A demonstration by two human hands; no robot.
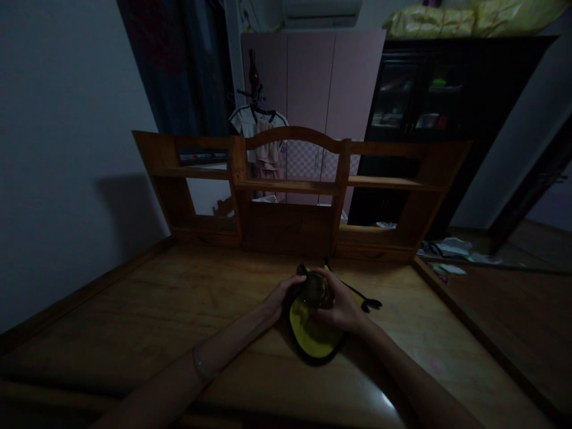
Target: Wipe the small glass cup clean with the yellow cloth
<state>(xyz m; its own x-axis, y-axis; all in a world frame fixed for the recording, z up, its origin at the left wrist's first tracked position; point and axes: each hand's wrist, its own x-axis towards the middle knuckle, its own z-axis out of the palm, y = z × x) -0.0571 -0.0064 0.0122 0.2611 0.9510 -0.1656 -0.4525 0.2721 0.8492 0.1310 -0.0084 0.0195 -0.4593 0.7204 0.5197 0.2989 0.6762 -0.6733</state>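
A yellow cloth piece with black edging (315,336) lies on the wooden tabletop, its rounded flap toward me. My left hand (283,296) is closed on its left side, thumb over the black edge. From the right, my right hand (342,304) curls around a dark, rounded, slightly shiny part (315,290) in the middle of the cloth. In the dim light I cannot tell whether that part belongs to the cloth or is a separate thing. A black strap (372,304) sticks out on the right, past my right hand. Some fingertips are hidden.
At the tabletop's far edge stands a wooden shelf unit (290,185). A wall (80,179) borders the left side, and a raised wooden rim (465,322) runs along the right. Behind are hanging clothes (263,134), a pink wardrobe (308,83) and a dark cabinet (402,65).
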